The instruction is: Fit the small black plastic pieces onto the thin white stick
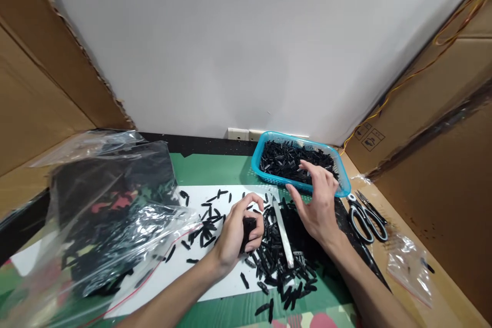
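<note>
My left hand is closed around a dark block of black pieces, its fingers curled over the front. My right hand is spread, thumb and fingers apart, in front of the blue basket, which holds a heap of small black pieces. Between the hands a pale flat strip lies across a pile of loose black pieces. More black pieces are scattered over the white sheet to the left.
Clear plastic bags with black pieces cover the left side. Scissors and a small clear bag lie at the right. Cardboard walls stand on both sides, with a pale wall behind.
</note>
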`<control>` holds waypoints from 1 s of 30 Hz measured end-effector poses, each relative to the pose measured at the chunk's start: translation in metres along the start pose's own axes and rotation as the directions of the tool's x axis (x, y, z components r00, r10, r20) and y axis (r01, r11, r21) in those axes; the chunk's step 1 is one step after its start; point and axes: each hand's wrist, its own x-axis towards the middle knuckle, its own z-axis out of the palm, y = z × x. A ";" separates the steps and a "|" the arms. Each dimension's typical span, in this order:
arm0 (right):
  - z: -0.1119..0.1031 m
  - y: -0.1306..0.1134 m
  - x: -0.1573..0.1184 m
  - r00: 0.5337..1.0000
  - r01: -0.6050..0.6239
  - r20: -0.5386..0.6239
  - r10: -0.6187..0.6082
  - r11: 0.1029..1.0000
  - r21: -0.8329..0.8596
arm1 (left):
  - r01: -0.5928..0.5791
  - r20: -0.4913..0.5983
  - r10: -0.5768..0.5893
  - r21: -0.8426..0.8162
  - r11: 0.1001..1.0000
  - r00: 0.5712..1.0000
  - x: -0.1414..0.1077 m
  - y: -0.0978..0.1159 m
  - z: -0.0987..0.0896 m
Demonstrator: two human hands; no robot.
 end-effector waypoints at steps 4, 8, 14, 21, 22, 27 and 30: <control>0.002 -0.025 -0.013 0.972 0.032 0.204 -0.121 0.918 0.396 | -0.024 -0.041 0.024 -0.006 1.000 0.999 -0.001 -0.002 0.004; 0.004 -0.042 -0.018 0.896 -0.078 0.396 -0.201 0.806 0.587 | -0.037 -0.095 0.036 -0.006 0.999 0.995 0.000 -0.004 0.006; 0.007 -0.046 -0.022 0.870 -0.199 0.473 -0.137 0.781 0.592 | -0.059 -0.087 0.063 0.042 0.997 0.994 0.002 -0.010 0.004; 0.007 -0.040 -0.020 0.908 -0.358 0.411 0.084 0.666 0.655 | -0.072 -0.013 0.072 0.012 0.997 0.997 0.003 -0.009 0.003; 0.008 -0.037 -0.020 0.893 -0.407 0.431 0.126 0.633 0.658 | -0.069 0.001 0.069 0.025 0.997 0.998 0.002 -0.008 0.003; 0.014 -0.027 -0.020 0.849 -0.521 0.474 0.232 0.514 0.682 | -0.062 0.028 0.060 0.068 0.996 0.998 0.001 -0.005 0.005; 0.017 -0.024 -0.021 0.831 -0.556 0.487 0.269 0.444 0.703 | -0.059 0.049 0.055 0.085 0.995 0.997 0.001 -0.005 0.005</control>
